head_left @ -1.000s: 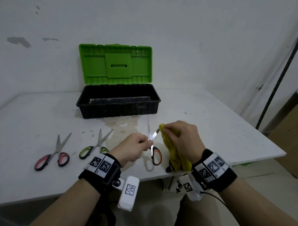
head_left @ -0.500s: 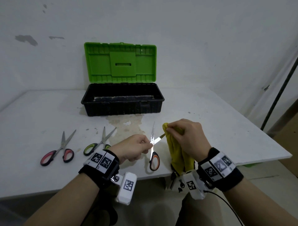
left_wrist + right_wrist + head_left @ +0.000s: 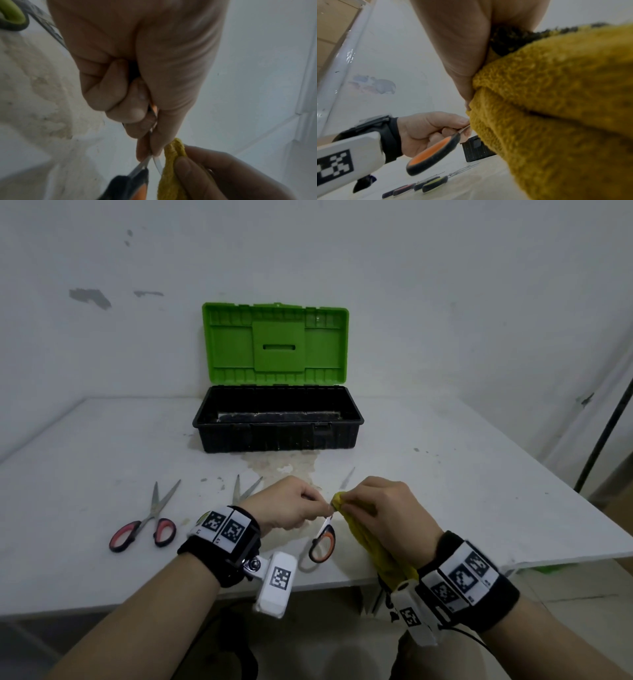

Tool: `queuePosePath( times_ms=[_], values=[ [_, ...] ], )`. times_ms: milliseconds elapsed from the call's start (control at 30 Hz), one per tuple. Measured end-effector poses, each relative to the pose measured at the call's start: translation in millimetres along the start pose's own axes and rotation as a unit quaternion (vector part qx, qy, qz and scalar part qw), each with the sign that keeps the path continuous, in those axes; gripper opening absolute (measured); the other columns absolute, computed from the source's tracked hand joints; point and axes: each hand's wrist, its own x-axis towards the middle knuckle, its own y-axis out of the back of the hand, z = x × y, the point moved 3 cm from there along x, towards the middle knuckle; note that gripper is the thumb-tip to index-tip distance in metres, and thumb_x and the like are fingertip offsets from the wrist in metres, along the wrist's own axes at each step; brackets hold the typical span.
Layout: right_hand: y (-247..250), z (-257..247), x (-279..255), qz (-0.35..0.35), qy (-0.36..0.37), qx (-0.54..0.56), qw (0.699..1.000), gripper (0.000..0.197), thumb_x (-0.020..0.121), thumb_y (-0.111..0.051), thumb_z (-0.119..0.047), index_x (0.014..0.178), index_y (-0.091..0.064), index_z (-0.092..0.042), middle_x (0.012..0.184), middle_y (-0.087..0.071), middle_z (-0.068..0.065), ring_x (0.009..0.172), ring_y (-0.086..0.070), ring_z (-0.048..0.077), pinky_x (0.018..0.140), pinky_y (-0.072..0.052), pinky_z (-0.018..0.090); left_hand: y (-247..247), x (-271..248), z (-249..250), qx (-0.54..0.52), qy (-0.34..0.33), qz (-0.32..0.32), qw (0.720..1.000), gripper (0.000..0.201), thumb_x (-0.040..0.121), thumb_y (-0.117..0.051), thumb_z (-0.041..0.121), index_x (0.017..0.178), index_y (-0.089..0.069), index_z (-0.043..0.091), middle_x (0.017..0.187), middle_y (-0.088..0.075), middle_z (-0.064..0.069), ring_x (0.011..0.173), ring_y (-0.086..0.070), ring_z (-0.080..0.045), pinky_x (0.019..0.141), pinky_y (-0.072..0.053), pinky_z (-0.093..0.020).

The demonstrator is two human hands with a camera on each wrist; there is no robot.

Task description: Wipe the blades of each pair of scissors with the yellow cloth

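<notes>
My left hand point(image 3: 291, 510) pinches the orange-handled scissors point(image 3: 322, 544) near their pivot, above the table's front edge; the orange handle point(image 3: 435, 150) hangs below. My right hand point(image 3: 383, 517) grips the yellow cloth point(image 3: 373, 546) folded around one blade, close to the pivot, and the cloth point(image 3: 556, 115) trails down past my wrist. A blade tip point(image 3: 347, 479) pokes out beyond my right knuckles. In the left wrist view my fingertips point(image 3: 149, 147) clamp the metal beside the cloth point(image 3: 173, 162). Red-handled scissors point(image 3: 144, 525) and green-handled scissors point(image 3: 245, 489) lie on the table to the left.
A black toolbox point(image 3: 277, 422) with its green lid point(image 3: 275, 344) raised stands at the back of the white table point(image 3: 445, 491). A stain point(image 3: 281, 469) marks the tabletop in front of it. A dark pole point(image 3: 606, 426) leans at the right.
My right hand has slid the cloth along the blade toward the pivot, closing up to my left hand. The blade that stood upright now points away to the right.
</notes>
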Motion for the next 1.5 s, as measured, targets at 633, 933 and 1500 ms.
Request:
queuePosePath(
  times_ms=[633,933,1500],
  values=[
    [28.6,9.3,6.5,0.080,-0.092,-0.015,0.992,0.016,0.091,-0.063,-0.028,0.100,-0.074,-0.021,0.091,-0.064,-0.004,0.078,-0.057,0.010,0.072,-0.046,0.016,-0.1,-1.1,9.6,0.072,-0.075,0.014,0.994,0.018,0.091,-0.072,0.032,0.084,-0.077,0.017,0.057,-0.053,0.006,0.051,-0.042,-0.009,0.049,-0.036,-0.020],
    [6.4,0.9,1.0,0.016,-0.052,-0.034,0.998,0.019,0.094,-0.057,-0.031,0.100,-0.073,-0.023,0.090,-0.062,-0.003,0.079,-0.058,0.012,0.073,-0.052,0.030,-2.4,-3.3,15.5,0.131,-0.097,0.020,0.986,0.017,0.093,-0.069,0.030,0.089,-0.076,0.015,0.049,-0.056,0.018,0.046,-0.048,0.003,0.046,-0.035,-0.008],
    [23.3,-2.1,-4.0,-0.025,-0.015,-0.069,0.997,0.017,0.095,-0.055,-0.032,0.102,-0.071,-0.030,0.103,-0.063,-0.014,0.086,-0.059,0.008,0.072,-0.051,0.026,-3.4,-8.7,2.8,-0.022,-0.040,-0.081,0.996,0.015,0.092,-0.069,0.015,0.092,-0.073,0.000,0.052,-0.047,0.005,0.046,-0.033,-0.012,0.043,-0.024,-0.023]
  ],
)
